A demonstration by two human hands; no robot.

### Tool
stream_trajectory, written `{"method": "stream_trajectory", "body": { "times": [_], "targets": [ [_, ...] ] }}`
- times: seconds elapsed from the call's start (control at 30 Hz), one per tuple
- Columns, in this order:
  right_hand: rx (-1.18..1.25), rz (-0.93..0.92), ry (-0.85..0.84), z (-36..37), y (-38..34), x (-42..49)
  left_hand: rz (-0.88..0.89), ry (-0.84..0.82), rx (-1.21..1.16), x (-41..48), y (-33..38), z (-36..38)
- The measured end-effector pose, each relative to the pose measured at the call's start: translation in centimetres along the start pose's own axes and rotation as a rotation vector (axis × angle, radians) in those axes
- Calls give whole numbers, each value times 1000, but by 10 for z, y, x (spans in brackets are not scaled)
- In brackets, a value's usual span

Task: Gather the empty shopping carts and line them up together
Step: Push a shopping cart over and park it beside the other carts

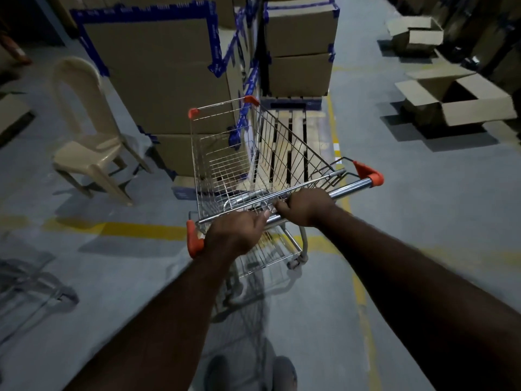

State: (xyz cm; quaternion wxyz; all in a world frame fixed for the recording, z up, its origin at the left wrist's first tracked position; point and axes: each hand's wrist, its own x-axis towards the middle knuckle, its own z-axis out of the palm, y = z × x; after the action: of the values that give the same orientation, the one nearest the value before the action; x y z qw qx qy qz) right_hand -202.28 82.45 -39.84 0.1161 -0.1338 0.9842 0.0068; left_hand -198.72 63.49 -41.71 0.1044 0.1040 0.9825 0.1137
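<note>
Empty shopping cart [225, 153] on the grey floor [423, 221], its front just beside stacked cardboard boxes [163, 80]. Left hand [236, 232] and right hand [306, 206] each curl their fingers round the handle bar [346, 187]. Plastic chair [90, 148] at left; open cartons [456, 100] at right.

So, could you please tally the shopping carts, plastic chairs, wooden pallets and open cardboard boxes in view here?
Shopping cart: 1
Plastic chair: 1
Wooden pallet: 1
Open cardboard boxes: 2
Total: 5
</note>
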Motion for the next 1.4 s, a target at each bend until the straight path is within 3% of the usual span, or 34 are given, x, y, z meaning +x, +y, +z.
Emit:
{"method": "stream_trajectory", "body": {
  "times": [0.27, 0.57, 0.9, 1.4],
  "targets": [
    [-36, 48, 128, 22, -15, -39, 139, 48, 50, -18, -14, 3],
    [108, 265, 93, 34, -40, -84, 341, 74, 106, -25, -28, 6],
    [88, 367, 31, 37, -93, -136, 551, 23, 217, -43, -46, 4],
    [250, 637, 126, 64, -120, -208, 736, -26, 259, -64, -12, 7]
  ]
}}
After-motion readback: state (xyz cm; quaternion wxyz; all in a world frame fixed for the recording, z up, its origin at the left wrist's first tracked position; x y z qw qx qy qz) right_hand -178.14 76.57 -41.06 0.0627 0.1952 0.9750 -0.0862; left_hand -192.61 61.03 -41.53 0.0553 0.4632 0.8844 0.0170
